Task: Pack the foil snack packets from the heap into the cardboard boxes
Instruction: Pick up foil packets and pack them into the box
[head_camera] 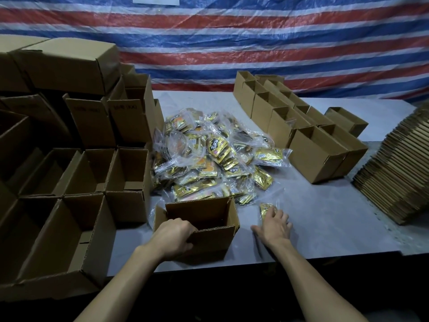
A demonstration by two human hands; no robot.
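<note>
Our left hand (174,235) clamps the near wall of an open box (210,240). Our right hand (275,225), fingers spread, touches a stray packet (265,209) at the heap's (209,156) five o'clock. The slick foil may skid from flat fingers.

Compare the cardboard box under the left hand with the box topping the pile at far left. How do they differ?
The near box stands open-topped; the top box is closed. The near box sits on the table, its rim gripped by the left hand; the top box rests on other boxes, untouched. Both are plain brown cardboard.
</note>
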